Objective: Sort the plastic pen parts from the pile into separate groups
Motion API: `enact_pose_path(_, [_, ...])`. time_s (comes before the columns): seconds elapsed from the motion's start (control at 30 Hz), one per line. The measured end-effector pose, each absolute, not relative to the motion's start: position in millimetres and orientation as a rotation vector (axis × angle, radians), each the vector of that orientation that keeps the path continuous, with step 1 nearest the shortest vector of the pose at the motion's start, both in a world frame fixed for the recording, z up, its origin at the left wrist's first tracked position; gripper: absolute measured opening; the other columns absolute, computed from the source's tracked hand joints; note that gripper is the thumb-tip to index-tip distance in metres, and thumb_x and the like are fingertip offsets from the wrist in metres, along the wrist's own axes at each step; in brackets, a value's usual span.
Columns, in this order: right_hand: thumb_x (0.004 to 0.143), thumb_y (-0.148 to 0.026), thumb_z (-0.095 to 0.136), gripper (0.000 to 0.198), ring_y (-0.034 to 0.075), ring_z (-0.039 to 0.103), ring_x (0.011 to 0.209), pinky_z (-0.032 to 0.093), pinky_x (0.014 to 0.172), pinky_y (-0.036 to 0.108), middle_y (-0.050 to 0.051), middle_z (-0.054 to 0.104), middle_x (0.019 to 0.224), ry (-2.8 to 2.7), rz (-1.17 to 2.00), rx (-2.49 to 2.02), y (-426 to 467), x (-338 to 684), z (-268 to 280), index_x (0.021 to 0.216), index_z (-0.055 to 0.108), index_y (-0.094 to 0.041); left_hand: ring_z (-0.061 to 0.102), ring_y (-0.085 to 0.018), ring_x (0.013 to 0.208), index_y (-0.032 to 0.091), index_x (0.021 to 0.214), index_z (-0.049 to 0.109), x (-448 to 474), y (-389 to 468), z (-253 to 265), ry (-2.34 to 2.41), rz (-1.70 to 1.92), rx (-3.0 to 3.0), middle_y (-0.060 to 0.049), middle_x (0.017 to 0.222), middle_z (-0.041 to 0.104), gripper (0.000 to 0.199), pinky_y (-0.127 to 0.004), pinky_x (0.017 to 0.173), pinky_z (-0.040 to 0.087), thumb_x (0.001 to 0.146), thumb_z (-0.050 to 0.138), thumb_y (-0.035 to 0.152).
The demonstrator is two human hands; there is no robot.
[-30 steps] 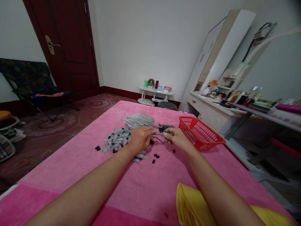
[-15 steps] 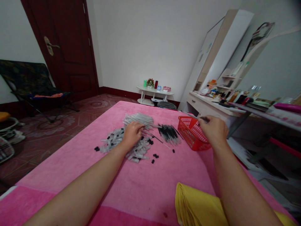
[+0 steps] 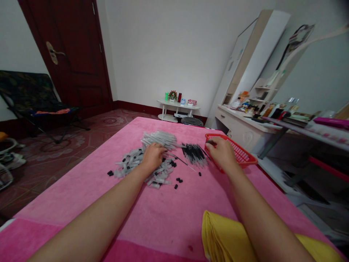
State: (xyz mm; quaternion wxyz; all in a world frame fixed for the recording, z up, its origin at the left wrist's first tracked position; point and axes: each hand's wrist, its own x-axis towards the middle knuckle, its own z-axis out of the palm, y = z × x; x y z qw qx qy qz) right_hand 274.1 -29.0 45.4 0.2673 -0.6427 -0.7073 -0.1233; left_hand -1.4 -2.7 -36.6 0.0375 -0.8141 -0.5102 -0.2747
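Observation:
My left hand (image 3: 154, 157) rests with curled fingers on a heap of clear caps with black pieces (image 3: 130, 162); whatever the fingers hold is hidden. Just beyond it lies a stack of translucent pen barrels (image 3: 159, 138). My right hand (image 3: 223, 152) is closed in a pinch at the left side of a red plastic basket (image 3: 247, 156). A small dark piece (image 3: 211, 143) shows between its fingertips, its kind unclear. Left of that hand lies a bunch of thin black-and-clear sticks, like pen refills (image 3: 195, 153).
Small black plugs (image 3: 179, 180) lie scattered on the pink cloth (image 3: 163, 218). A folded yellow cloth (image 3: 226, 234) is at the near right, partly under my right forearm. A dressing table (image 3: 245, 122) with bottles stands at the right, and a folding chair (image 3: 35, 98) at the left.
My right hand has moved left and slightly down, from over the basket to its left side, exposing the basket's right part. My left hand stays in nearly the same place.

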Motion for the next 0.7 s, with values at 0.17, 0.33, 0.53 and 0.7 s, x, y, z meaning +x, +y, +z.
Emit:
enact_pose_path(0.17, [0.078, -0.026, 0.057, 0.02, 0.021, 0.064, 0.086, 0.041, 0.068, 0.027, 0.008, 0.071, 0.091, -2.191, -0.133, -1.825, -38.2, 238.2, 17.9, 0.091, 0.072, -0.022, 0.055, -0.026, 0.098, 0.024, 0.097, 0.072, -0.6, -1.1, -38.7, -1.619, -0.838, -2.442, -0.008, 0.1, 0.065, 0.032, -0.037, 0.085, 0.042, 0.072, 0.056, 0.012])
enact_pose_path(0.33, [0.074, -0.033, 0.065, 0.019, 0.024, 0.064, 0.088, 0.042, 0.069, 0.028, 0.011, 0.071, 0.091, -2.337, -0.074, -1.93, -41.7, 226.5, -3.8, 0.086, 0.071, -0.019, 0.056, -0.027, 0.094, 0.023, 0.09, 0.073, 2.5, -4.4, -36.7, -1.703, -0.784, -2.37, -0.01, 0.092, 0.064, 0.025, -0.038, 0.081, 0.042, 0.073, 0.056, 0.017])
enact_pose_path(0.53, [0.077, -0.023, 0.058, 0.016, 0.024, 0.065, 0.087, 0.042, 0.069, 0.029, 0.013, 0.071, 0.09, -2.34, -0.095, -1.95, -40.6, 225.4, -7.7, 0.085, 0.071, -0.018, 0.055, -0.027, 0.095, 0.025, 0.089, 0.073, 3.5, -4.8, -37.2, -1.719, -0.728, -2.346, -0.009, 0.093, 0.065, 0.024, -0.038, 0.081, 0.041, 0.073, 0.056, 0.018])
enact_pose_path(0.7, [0.079, -0.023, 0.055, 0.018, 0.025, 0.064, 0.088, 0.042, 0.068, 0.029, 0.013, 0.07, 0.092, -2.293, -0.068, -1.975, -42.1, 226.8, 3.5, 0.088, 0.069, -0.018, 0.054, -0.029, 0.095, 0.025, 0.083, 0.073, 1.8, -3.5, -39.6, -1.703, -0.723, -2.357, -0.01, 0.09, 0.066, 0.02, -0.04, 0.079, 0.039, 0.073, 0.057, 0.018])
